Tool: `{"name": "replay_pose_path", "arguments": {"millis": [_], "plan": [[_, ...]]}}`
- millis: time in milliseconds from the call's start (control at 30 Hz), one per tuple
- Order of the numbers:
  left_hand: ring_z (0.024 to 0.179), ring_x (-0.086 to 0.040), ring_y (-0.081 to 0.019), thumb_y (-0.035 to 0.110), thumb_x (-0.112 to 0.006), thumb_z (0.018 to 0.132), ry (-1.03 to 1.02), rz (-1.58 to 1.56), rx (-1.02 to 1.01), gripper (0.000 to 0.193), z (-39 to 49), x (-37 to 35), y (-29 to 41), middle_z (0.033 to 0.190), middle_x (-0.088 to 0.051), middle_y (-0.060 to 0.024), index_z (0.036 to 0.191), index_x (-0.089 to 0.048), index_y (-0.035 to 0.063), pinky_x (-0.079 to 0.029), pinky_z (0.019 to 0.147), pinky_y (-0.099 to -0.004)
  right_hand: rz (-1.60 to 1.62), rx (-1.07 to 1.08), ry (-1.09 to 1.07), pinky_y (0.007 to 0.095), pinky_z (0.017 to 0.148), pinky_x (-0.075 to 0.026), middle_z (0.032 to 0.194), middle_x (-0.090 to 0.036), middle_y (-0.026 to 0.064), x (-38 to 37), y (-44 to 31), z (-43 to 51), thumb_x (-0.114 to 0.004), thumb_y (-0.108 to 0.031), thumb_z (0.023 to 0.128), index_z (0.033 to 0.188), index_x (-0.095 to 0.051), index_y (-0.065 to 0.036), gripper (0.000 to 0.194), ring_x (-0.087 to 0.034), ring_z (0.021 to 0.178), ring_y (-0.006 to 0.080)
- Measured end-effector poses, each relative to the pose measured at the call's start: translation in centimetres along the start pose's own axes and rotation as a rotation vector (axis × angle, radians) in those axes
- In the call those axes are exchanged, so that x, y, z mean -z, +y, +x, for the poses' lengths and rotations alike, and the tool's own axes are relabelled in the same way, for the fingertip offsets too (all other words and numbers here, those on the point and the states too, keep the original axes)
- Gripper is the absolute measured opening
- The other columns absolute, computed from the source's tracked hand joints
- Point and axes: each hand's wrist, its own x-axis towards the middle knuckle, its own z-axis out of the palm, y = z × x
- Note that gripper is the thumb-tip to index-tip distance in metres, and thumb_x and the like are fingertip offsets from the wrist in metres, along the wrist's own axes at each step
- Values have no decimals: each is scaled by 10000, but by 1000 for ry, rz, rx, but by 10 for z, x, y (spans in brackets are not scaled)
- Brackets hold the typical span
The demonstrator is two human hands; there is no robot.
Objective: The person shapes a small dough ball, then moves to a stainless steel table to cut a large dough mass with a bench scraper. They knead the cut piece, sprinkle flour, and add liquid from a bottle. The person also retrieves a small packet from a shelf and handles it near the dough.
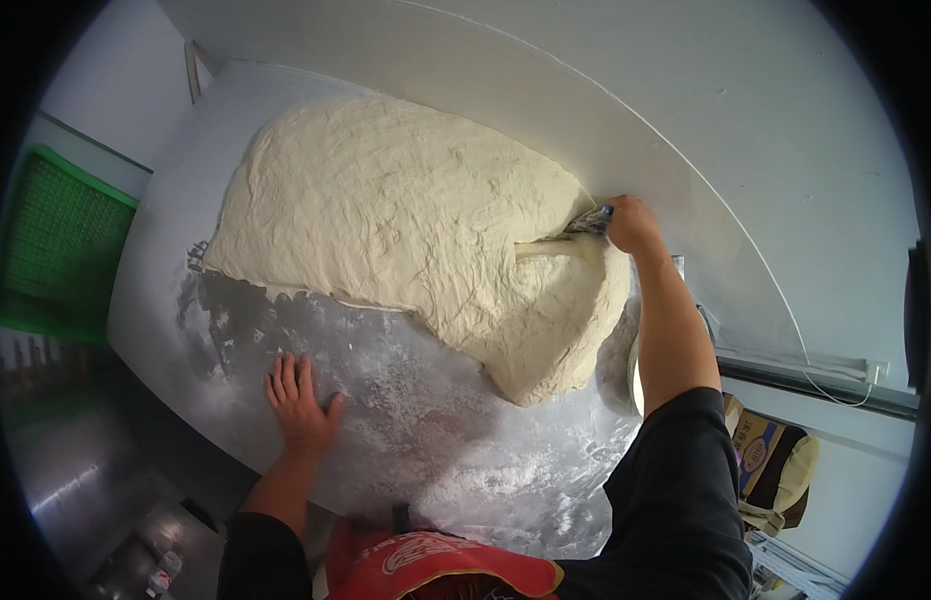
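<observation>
A large slab of pale dough [390, 195] lies across the far part of a floured metal worktable [405, 435]. My right hand [632, 225] grips a flour-smeared bladed tool, probably a dough scraper [591, 219], at the dough's far right edge. The blade rests in a cut that runs inward from that edge; its exact shape is partly hidden by my fingers. Nearer than the cut, the right part of the dough shows a hollow with a thick raised rim. My left hand [303, 412] lies palm down on the table at the left, fingers spread, apart from the dough.
A wall [585, 127] rises directly behind the dough. Left of the table stands a green plastic basket [60, 240]. A round container [636, 371], partly hidden, sits beside my right forearm. Past the right edge are a printed cardboard box [754, 450] and a thin cable [765, 270] along the wall.
</observation>
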Motion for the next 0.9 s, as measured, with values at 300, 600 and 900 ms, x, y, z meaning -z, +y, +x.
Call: {"name": "replay_pose_path", "arguments": {"millis": [300,600,900], "plan": [[1628,-218,-447,536,-713,932,-8,-36,25,913,1,9,5,1727,-322,-236,1643,-414,47,-110,1309,-667,-177,-54,-473,475,975,-595,1202,-762,279,-19,21,26,-673,-162,809,1050,-826,13,335,-742,1141,424],[1633,-212,-422,506,-734,921,-65,16,75,936,-7,11,3,1734,-311,-219,1665,-377,66,-94,1329,-632,393,-252,-679,462,957,-565,1214,-772,296,-10,-48,-141,-820,-418,859,1212,-748,124,650,-751,1138,408],[1635,-207,-413,514,-727,924,-60,31,53,929,-1,7,1,1737,-307,-206,1663,-378,73,-81,1337,-618,102,-66,-354,564,901,-575,970,-758,280,91,-78,-303,-591,-118,901,970,-786,-22,229,-734,943,475]]}}
